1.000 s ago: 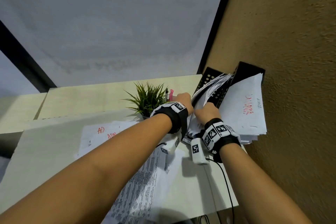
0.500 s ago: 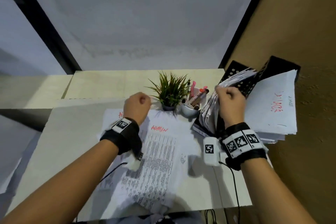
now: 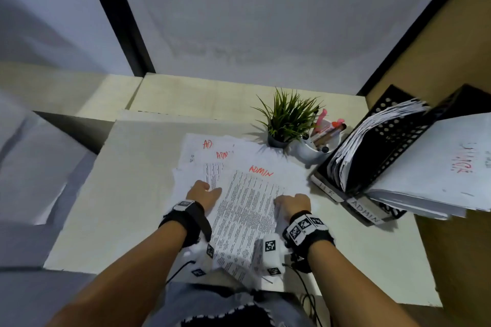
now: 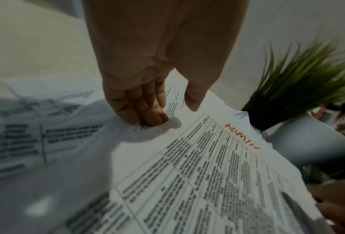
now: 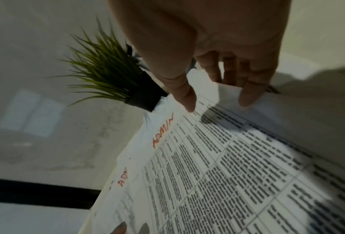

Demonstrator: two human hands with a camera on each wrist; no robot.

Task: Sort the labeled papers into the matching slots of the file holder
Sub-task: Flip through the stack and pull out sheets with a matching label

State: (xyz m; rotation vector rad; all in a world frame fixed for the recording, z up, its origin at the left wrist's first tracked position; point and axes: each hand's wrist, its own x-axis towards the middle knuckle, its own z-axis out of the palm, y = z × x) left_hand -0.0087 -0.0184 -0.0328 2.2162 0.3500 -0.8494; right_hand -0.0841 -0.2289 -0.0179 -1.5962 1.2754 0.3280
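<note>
A printed sheet marked ADMIN in red (image 3: 247,204) tops a loose pile of papers (image 3: 202,156) on the desk. My left hand (image 3: 204,192) curls its fingers (image 4: 145,114) at the sheet's left edge, thumb over it. My right hand (image 3: 292,202) pinches the right edge, thumb (image 5: 187,99) on top and fingers beneath. The black perforated file holder (image 3: 393,138) leans at the right, with a thick wad of papers (image 3: 372,135) in one slot. Its front bears a white ADMIN label (image 3: 365,214) and another label that I cannot read.
A small potted plant (image 3: 288,119) and a white cup of pens (image 3: 318,146) stand between the pile and the holder. A stack of large sheets (image 3: 430,167) leans out over the holder's right side. A brown wall (image 3: 451,61) closes the right; cables hang off the desk's near edge.
Both hands have come away from the file holder and down to the pile, the left first. The right let go of the papers in the slot and now holds the ADMIN sheet.
</note>
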